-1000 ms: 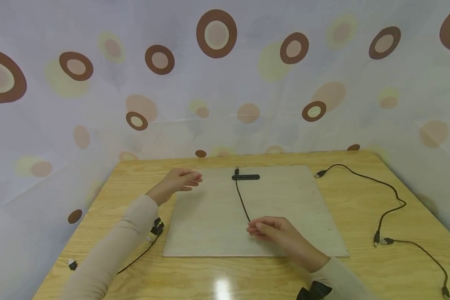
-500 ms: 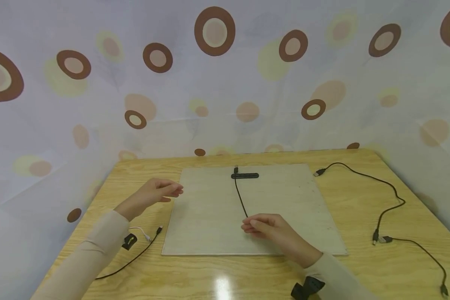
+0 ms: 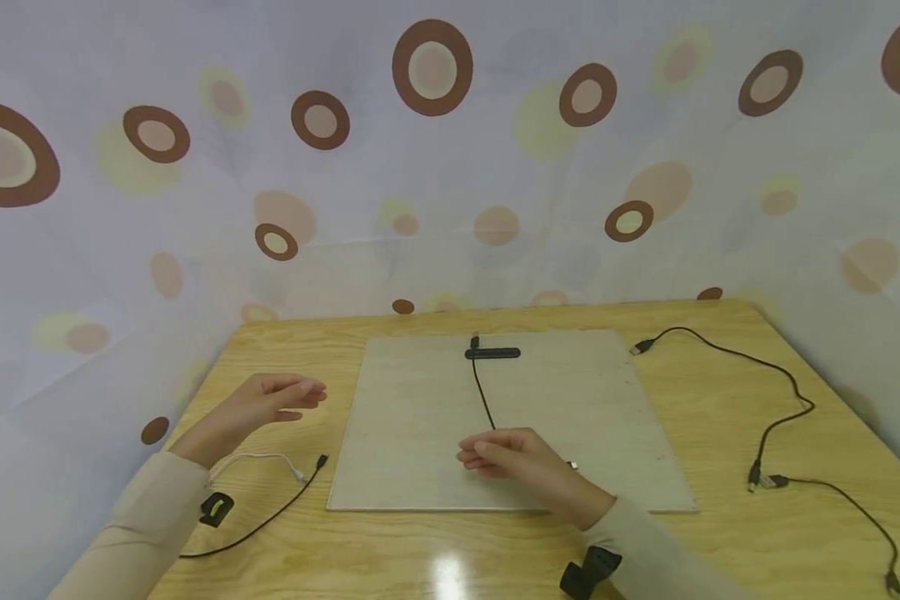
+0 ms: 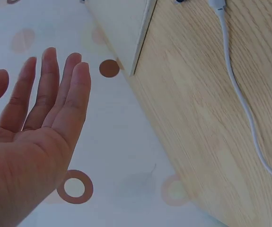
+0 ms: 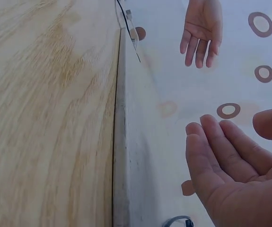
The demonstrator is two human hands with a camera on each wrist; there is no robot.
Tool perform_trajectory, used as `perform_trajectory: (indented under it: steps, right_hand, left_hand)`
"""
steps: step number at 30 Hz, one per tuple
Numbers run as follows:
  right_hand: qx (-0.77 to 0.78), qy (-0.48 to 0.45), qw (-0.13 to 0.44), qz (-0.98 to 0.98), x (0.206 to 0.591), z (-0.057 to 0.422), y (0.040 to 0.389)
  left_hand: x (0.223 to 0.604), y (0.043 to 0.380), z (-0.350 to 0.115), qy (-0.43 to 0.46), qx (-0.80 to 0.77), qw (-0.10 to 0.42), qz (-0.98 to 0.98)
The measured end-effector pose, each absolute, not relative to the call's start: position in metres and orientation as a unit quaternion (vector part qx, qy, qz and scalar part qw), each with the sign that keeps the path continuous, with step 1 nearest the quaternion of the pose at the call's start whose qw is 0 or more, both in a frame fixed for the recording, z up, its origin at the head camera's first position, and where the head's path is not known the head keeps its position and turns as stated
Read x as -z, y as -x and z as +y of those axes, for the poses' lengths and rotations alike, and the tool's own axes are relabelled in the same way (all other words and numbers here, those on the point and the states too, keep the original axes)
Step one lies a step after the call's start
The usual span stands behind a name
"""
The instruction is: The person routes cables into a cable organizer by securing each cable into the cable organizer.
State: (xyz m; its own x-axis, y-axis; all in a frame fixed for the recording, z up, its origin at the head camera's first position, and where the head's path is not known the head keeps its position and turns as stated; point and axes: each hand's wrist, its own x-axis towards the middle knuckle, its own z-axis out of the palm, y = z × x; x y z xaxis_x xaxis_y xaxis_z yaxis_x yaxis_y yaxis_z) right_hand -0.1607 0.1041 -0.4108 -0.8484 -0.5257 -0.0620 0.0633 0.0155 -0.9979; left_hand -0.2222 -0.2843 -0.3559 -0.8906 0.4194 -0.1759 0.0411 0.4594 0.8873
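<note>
Left hand [image 3: 257,405] and right hand [image 3: 523,460] are empty, fingers relaxed and thumbs apart.
The right hand hides part of the black USB cable [image 3: 483,393], which runs on the pale board [image 3: 412,408] from the black cable-holder strip [image 3: 504,353]; it looks light, bendy and smooth, probably best pinched at its stiff plug [image 3: 475,342].

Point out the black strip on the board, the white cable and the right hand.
Black strip [image 3: 499,353]: head view, middle of its top face.
White cable [image 4: 238,93]: left wrist view, middle of its cord.
Right hand [image 3: 520,458]: head view, near the thumb's base.
</note>
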Motion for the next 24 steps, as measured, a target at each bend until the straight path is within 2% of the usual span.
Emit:
perform_trajectory:
  steps: [19, 24]
  right_hand:
    - [0.684, 0.169, 0.249, 0.665, 0.405, 0.077, 0.173]
    - [0.689, 0.174, 0.247, 0.659, 0.406, 0.071, 0.173]
  left_hand:
    - [0.360, 0.189, -0.341, -0.060, -0.496, 0.162, 0.851]
    - [0.365, 0.175, -0.355, -0.034, -0.473, 0.138, 0.870]
